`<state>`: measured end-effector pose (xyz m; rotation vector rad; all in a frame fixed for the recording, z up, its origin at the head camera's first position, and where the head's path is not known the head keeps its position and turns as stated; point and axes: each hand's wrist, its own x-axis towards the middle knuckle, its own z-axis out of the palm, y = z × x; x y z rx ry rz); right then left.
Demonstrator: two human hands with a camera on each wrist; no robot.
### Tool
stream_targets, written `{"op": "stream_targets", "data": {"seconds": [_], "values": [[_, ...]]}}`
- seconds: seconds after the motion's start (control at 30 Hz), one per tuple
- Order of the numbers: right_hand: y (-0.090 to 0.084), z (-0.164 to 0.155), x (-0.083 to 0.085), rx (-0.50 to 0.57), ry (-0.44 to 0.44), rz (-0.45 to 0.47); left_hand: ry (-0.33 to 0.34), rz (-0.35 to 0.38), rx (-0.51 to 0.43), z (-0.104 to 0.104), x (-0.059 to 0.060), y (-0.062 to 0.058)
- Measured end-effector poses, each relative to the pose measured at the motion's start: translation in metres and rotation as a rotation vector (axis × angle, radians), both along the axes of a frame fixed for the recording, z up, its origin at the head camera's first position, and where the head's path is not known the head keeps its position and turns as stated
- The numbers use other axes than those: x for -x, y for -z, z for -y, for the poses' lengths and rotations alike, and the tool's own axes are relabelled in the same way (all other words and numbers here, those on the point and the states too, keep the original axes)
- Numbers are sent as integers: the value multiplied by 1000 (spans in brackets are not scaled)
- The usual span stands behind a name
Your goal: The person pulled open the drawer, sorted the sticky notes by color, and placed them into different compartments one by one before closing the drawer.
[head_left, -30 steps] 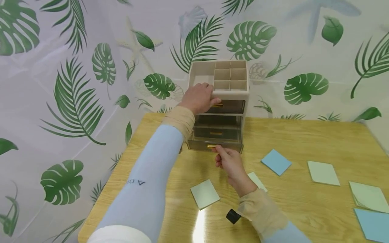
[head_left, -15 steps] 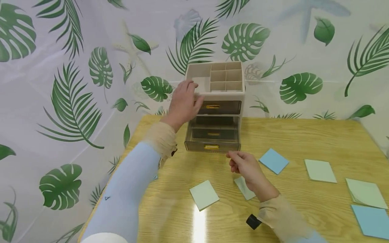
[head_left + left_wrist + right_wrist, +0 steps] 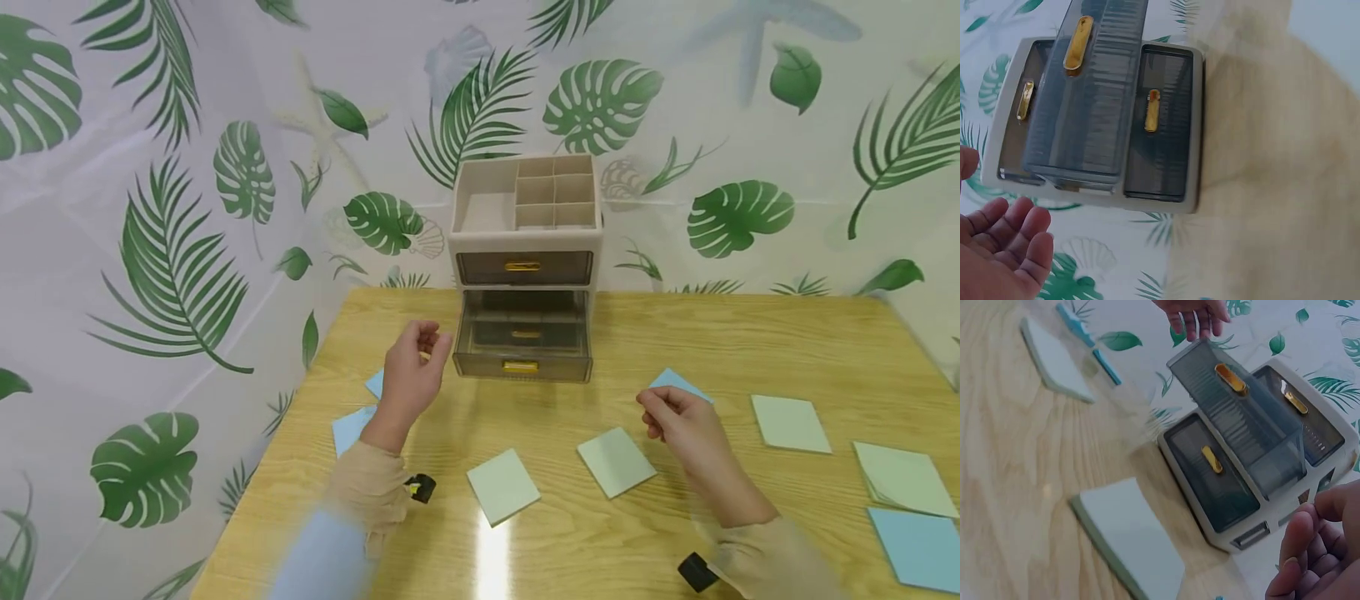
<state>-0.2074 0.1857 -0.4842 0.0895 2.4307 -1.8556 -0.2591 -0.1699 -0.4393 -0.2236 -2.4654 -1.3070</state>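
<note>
Beige plastic forms the frame of a small drawer organizer (image 3: 525,250) standing at the far edge of the wooden table (image 3: 750,350), its top split into open compartments. Three smoky translucent drawers with gold handles sit below; the middle drawer (image 3: 522,354) is pulled out toward the near side, while the top and bottom ones are pushed in.

Left of the pulled-out drawer, the left hand (image 3: 412,375) hovers above the table, fingers loosely curled, holding nothing and touching nothing. Two blue sticky-note pads (image 3: 352,421) lie just beside it on the table. Right of the drawer and nearer, the right hand (image 3: 678,425) also hangs over the table with fingers loosely bent and nothing held; a blue pad (image 3: 678,382) lies partly hidden just behind it.

Between the hands, two pale green sticky-note pads (image 3: 502,485) lie flat on the near part of the table, apart from each other. More pale green pads (image 3: 791,423) and another blue one (image 3: 915,550) are spread along the right side. A leaf-print curtain (image 3: 172,233) hangs behind and to the left.
</note>
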Motion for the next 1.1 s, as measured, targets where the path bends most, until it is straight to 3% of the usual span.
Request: {"op": "stream_targets", "data": {"seconds": [0.17, 0.37, 0.67, 0.83, 1.1], "values": [[7, -14, -5, -103, -44, 4, -35, 36, -107, 4, -17, 30], [22, -24, -6, -224, -132, 45, -50, 43, -104, 3, -23, 52], [25, -20, -5, -454, -296, 81, -29, -4, -7, 0, -22, 46], [28, -15, -4, -557, -326, 91, -20, 28, 10, -1, -19, 43], [28, -3, -6, -643, -382, 91, -3, 15, 32, -7, -16, 42]]}}
